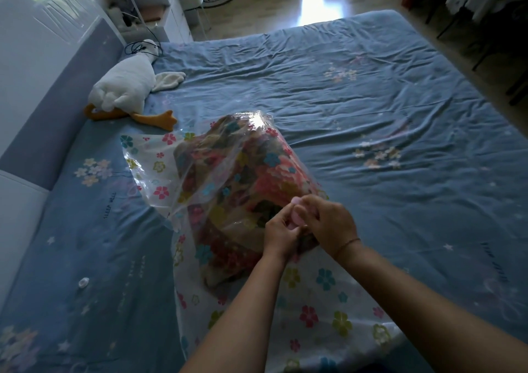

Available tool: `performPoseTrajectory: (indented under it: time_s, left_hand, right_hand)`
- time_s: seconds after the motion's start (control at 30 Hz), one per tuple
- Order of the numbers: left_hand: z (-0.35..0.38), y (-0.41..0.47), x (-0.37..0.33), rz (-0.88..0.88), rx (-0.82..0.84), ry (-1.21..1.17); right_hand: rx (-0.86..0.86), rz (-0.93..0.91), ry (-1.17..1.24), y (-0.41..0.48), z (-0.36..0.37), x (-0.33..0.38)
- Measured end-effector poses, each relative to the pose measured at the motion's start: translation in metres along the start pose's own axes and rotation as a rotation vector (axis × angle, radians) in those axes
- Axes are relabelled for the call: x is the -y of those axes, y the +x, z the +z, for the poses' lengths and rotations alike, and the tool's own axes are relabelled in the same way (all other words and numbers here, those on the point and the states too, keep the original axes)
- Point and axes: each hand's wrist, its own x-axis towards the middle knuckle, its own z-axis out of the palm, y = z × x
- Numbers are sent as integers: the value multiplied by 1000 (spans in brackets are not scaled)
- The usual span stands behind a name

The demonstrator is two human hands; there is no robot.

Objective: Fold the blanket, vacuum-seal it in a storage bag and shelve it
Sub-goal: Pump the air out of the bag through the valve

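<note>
A folded, colourful floral blanket [245, 172] sits inside a clear storage bag [314, 310] printed with flowers, lying on the blue bed [371, 101]. Both hands meet at the bag's near right side. My left hand [281, 231] and my right hand [328, 221] pinch a small pink round piece [297, 218] on the bag's plastic, partly hidden by my fingers. The bag's loose flat end spreads toward me.
A white plush goose [125, 87] with orange feet lies at the bed's far left by the grey headboard [57, 110]. A small clear round cap [83, 282] rests on the sheet at the left. White furniture and wooden floor lie beyond the bed.
</note>
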Motion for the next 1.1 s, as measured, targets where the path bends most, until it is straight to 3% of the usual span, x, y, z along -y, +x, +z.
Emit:
performPoseTrajectory:
  time_s: [0.03, 0.1, 0.23, 0.3, 0.5, 0.73, 0.93, 1.0, 1.1]
  left_hand:
    - [0, -1, -2, -6, -4, -14]
    - [0, 0, -3, -15, -7, -35]
    - [-4, 2, -6, -26, 4, -72]
    - [-3, 2, -5, -31, 5, -75]
    - [5, -3, 0, -13, 25, -24]
    - [-7, -1, -8, -30, 27, -92]
    - [0, -9, -2, -37, 50, -43]
    - [-2, -8, -1, -44, 31, -56]
    - [-9, -4, -2, -27, 26, -42]
  right_hand:
    - [65, 43, -34, 3, 5, -7]
    - [39, 38, -24, 8, 2, -5]
    - [-312, -189, 214, 9, -45, 34]
    - [-373, -231, 241, 7, -49, 35]
    - [132, 115, 1, 5, 8, -17]
    - [18, 47, 851, 10, -66, 44]
    - [274, 300, 344, 4, -3, -2]
    - [336, 387, 508, 7, -8, 0]
    - [446, 397, 1046, 16, -48, 18]
